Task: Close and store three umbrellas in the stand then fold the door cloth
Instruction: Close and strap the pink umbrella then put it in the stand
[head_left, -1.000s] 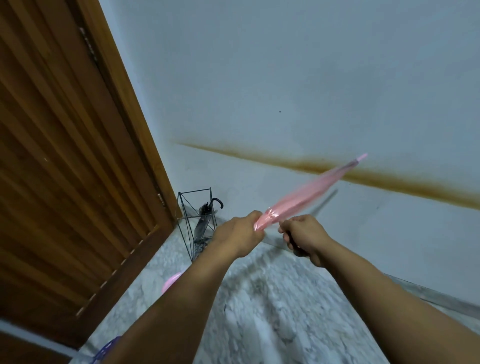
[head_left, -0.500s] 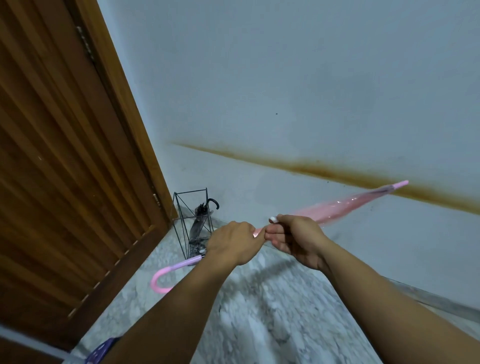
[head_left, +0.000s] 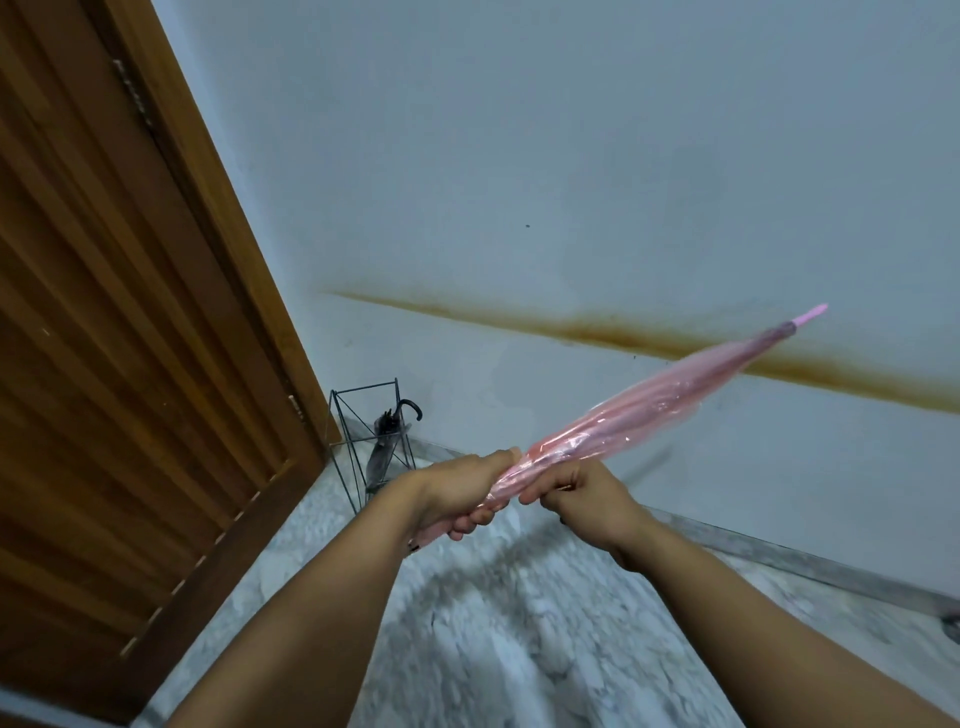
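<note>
A closed pink see-through umbrella (head_left: 654, 402) slants up to the right, its tip near the brown stain on the wall. My left hand (head_left: 457, 493) grips its lower end, fingers curled round it. My right hand (head_left: 582, 493) holds the canopy just above, fingers wrapped round the folds. The umbrella's handle is hidden behind my left arm. A black wire umbrella stand (head_left: 371, 441) sits in the corner by the door, with a dark closed umbrella (head_left: 387, 441) leaning inside it, its hooked handle up.
A brown wooden door (head_left: 130, 338) fills the left side. A pale wall (head_left: 571, 156) with a brown stain band runs behind. The floor (head_left: 493, 649) is grey-white marble, with a skirting strip along the wall at right.
The umbrella has swung so its tip points higher up the wall. My left hand has slid onto its lower end, and the pink hooked handle has gone out of sight behind my arm.
</note>
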